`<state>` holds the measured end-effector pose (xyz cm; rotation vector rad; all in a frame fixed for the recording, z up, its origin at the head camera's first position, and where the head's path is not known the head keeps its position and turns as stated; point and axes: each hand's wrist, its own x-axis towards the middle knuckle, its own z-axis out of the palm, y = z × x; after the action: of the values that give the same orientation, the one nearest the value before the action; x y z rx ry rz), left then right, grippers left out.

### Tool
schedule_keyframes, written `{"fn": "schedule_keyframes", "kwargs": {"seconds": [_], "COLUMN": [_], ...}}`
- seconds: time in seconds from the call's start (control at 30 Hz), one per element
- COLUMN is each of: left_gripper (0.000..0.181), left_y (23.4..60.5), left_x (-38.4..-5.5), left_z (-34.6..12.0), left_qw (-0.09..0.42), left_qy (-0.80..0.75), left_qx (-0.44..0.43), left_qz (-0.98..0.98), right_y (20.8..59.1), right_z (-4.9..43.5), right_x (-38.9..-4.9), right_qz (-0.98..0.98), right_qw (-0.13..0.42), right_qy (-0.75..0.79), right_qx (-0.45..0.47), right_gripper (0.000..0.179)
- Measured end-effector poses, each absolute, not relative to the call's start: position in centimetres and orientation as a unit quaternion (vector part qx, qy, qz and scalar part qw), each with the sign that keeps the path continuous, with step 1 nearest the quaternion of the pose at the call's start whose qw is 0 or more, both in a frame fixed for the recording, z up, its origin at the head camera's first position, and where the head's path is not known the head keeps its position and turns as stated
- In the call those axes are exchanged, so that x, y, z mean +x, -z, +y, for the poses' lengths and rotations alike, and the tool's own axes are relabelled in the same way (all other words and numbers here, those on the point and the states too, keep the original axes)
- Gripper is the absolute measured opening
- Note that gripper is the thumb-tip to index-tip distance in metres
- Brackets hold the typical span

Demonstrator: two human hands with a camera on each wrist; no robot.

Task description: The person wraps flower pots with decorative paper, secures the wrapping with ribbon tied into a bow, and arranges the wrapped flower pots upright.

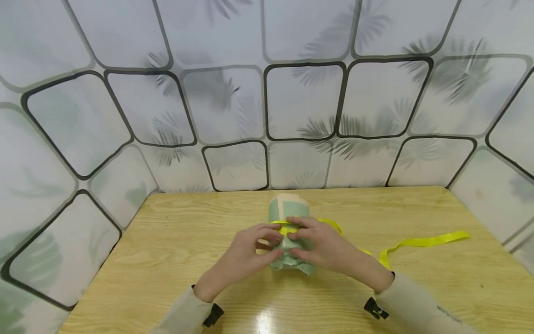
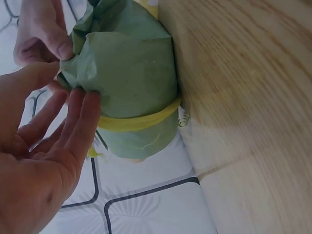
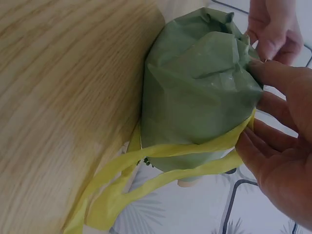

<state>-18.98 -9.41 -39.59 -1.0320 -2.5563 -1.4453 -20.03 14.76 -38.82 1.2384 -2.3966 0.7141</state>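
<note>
A rounded bundle in green wrapping paper (image 1: pixel 288 208) lies on the table, its near end gathered into folds. A yellow ribbon (image 2: pixel 141 121) goes round its middle. My left hand (image 1: pixel 254 246) holds the bundle from the left, its thumb by the paper folds and fingertips at the ribbon. From the right, my right hand (image 1: pixel 321 243) pinches the ribbon on top of the bundle, and its thumb lies near the folds. In the right wrist view, two ribbon strands run out from under the right fingers (image 3: pixel 253 151). The fingers partly hide the ribbon's crossing.
The ribbon's loose tail (image 1: pixel 429 241) trails across the wooden table (image 1: pixel 187 222) to the right. A patterned cloth wall (image 1: pixel 233 106) rises behind the table and along both sides. Each sleeve carries a black buckled strap (image 1: pixel 376 308).
</note>
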Motion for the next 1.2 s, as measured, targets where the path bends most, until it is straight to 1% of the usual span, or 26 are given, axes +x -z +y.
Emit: {"fn": "schedule_keyframes", "kwargs": {"seconds": [0.07,0.13,0.17,0.27,0.37,0.47,0.57,0.67,0.87,1.07,1.2], "left_gripper": [0.021,0.019,0.019,0.024,0.025,0.018,0.011,0.009,0.007,0.008,0.01], "left_y": [39.5,39.3,39.2,39.0,38.9,39.1,39.4,39.6,39.7,39.7,39.9], "left_x": [-19.1,-19.4,-19.6,-20.2,-21.0,-21.5,-22.1,-22.5,-22.9,-22.8,-22.8], "left_z": [-9.6,-9.7,-9.7,-9.5,-9.2,-9.1,-9.4,-10.1,-12.1,-14.1,-15.2], "left_qw": [-0.003,-0.006,0.004,0.059,0.113,0.137,0.154,0.159,0.145,0.112,0.087], "left_qy": [0.489,0.508,0.509,0.475,0.414,0.371,0.354,0.356,0.346,0.327,0.311], "left_qx": [-0.308,-0.281,-0.27,-0.253,-0.257,-0.262,-0.248,-0.223,-0.195,-0.167,-0.151], "left_qz": [-0.816,-0.814,-0.817,-0.841,-0.866,-0.881,-0.888,-0.893,-0.906,-0.924,-0.934], "right_y": [38.9,39.0,39.0,39.0,39.1,39.1,39.1,39.1,39.2,39.1,39.2], "right_z": [14.6,14.5,14.5,14.5,14.5,14.5,14.4,14.4,14.4,14.4,14.5], "right_x": [-19.9,-19.8,-19.9,-19.9,-19.8,-19.8,-19.8,-19.8,-19.8,-19.9,-19.9], "right_qz": [-0.852,-0.855,-0.856,-0.857,-0.857,-0.857,-0.857,-0.854,-0.846,-0.845,-0.842], "right_qw": [0.176,0.179,0.18,0.178,0.179,0.184,0.192,0.201,0.207,0.2,0.211], "right_qy": [-0.247,-0.244,-0.242,-0.245,-0.245,-0.242,-0.238,-0.233,-0.234,-0.236,-0.235], "right_qx": [0.428,0.422,0.42,0.417,0.417,0.416,0.415,0.419,0.432,0.435,0.437], "right_gripper": [0.025,0.025,0.025,0.024,0.024,0.026,0.028,0.029,0.026,0.027,0.027]}}
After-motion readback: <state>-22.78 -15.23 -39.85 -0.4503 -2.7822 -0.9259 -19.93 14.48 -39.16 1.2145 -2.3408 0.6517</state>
